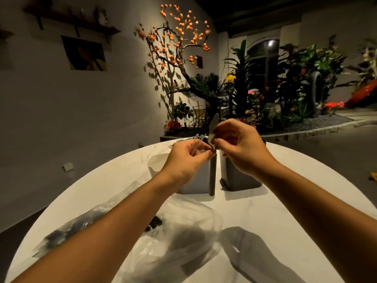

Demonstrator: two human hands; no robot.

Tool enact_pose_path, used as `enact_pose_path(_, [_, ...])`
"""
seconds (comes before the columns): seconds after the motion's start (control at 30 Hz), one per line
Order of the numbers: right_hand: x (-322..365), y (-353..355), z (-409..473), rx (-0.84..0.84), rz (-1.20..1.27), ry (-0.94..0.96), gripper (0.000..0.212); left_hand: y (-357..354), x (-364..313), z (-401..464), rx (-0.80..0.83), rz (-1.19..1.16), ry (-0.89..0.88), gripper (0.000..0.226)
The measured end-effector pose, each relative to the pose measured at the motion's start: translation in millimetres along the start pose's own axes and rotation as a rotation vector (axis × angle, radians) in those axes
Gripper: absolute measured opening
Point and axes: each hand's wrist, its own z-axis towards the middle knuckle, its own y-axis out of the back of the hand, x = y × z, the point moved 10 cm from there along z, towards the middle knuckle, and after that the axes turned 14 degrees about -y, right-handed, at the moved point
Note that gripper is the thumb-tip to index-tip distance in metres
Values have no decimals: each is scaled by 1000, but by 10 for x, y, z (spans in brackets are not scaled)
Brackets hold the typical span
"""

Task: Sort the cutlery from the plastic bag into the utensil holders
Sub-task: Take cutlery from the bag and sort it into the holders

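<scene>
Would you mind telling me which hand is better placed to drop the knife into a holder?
The right hand, probably: it pinches the knife blade-up directly above the holders, while the left hand holds clear sticks.

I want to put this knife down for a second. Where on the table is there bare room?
Bare white table lies right of the plastic bag, in front of the right holder. The near left is crowded: the bag, with dark cutlery in it, spreads there. Both hands hold items above the left holder, with only a narrow gap between holders.
</scene>
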Motion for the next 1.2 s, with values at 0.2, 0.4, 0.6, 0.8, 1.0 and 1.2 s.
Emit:
enact_pose_path(0.2, [77,393,229,-23,-52,-43,17,-233,-196,449,-19,45,-97,12])
enact_pose_path(0.4, [170,690,481,-55,-110,-35,13,-390,-317,877,-39,-14,-174,4])
enact_pose_path(0.6, [121,826,731,-91,-185,-25,15,-515,-287,1136,-30,-40,-206,9])
enact_pose_path(0.8, [-87,823,916,-107,-230,-51,14,-576,-88,1284,2,55,-159,3])
enact_pose_path(1.0, [-655,772,963,-200,-483,-240,28,-749,305,941,181,-392,277,36])
enact_pose_path(1.2, [-373,300,812,106,-91,-267,26,-684,298,676,278,-661,384,51])
